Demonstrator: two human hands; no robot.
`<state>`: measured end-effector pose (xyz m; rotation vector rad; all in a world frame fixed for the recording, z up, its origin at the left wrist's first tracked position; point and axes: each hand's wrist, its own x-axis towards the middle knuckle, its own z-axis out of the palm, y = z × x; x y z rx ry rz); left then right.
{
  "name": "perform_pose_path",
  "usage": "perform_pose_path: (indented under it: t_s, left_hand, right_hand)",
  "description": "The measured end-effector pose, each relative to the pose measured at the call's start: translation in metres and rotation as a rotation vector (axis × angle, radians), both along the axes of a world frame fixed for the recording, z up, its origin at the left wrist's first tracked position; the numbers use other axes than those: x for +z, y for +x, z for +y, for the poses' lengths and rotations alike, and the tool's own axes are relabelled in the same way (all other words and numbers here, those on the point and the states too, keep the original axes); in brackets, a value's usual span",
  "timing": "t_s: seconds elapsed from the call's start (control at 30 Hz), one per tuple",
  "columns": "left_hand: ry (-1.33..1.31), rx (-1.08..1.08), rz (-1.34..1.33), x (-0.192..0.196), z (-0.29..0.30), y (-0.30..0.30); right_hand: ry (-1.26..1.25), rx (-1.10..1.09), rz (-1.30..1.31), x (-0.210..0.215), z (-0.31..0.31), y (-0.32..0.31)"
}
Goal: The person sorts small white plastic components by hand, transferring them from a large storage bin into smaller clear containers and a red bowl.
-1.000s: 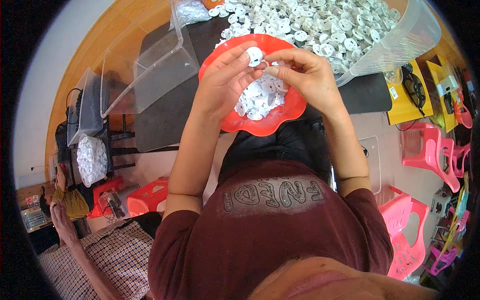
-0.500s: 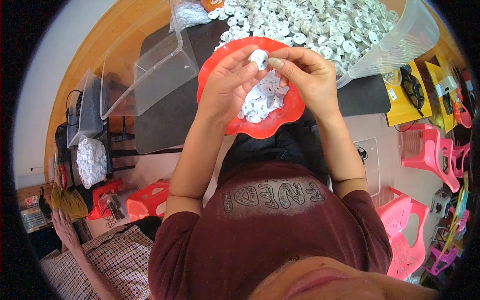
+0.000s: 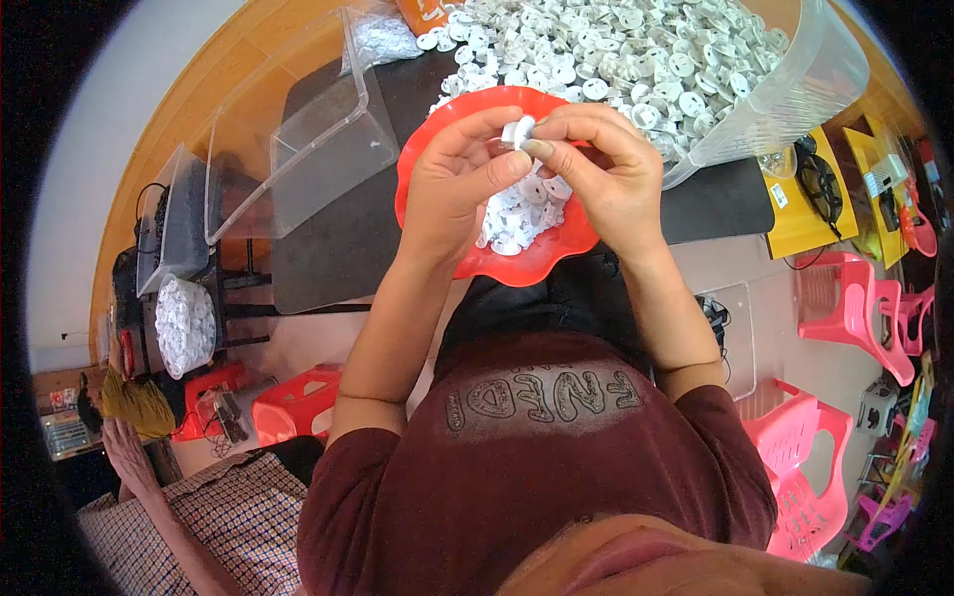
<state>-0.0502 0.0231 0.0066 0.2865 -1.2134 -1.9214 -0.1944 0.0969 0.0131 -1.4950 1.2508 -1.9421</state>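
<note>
Over a red wavy-rimmed bowl (image 3: 517,270), both hands meet at a small white round plastic part (image 3: 517,132). My left hand (image 3: 447,194) pinches it between thumb and fingers. From the other side, my right hand (image 3: 616,184) closes its thumb and forefinger on the same part, which is now seen edge-on. Fingers partly cover it, so its details are hidden. In the bowl lies a heap of small white plastic pieces (image 3: 522,214). Just beyond the bowl spreads a large pile of similar white round parts (image 3: 626,50).
A clear plastic bin (image 3: 820,84) stands beside the big pile. Another clear bin (image 3: 234,184) is on the dark table (image 3: 328,263) at left. A co-worker's hand (image 3: 129,457) shows at lower left; pink chairs (image 3: 795,432) stand at right.
The white part has turned from face-on to edge-on between my fingers. The bowl and table appear slightly lower in the picture.
</note>
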Motion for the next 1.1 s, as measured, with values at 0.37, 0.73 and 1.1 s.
perform_pose_path:
  t_s: [0.37,0.73,1.1]
  left_hand:
    - [-0.106,0.019,0.044,0.0031,0.0068,-0.0024]
    - [-0.197,-0.004,0.044,0.0059,0.006,-0.0009]
    - [-0.211,0.033,-0.029,0.0028,0.0061,-0.0008]
  right_hand:
    - [-0.082,-0.113,0.094,-0.001,0.0005,0.0015]
    - [-0.019,0.043,-0.029,0.0005,0.0047,-0.001]
    - [0.016,0.152,-0.222,-0.0044,0.0022,-0.0006]
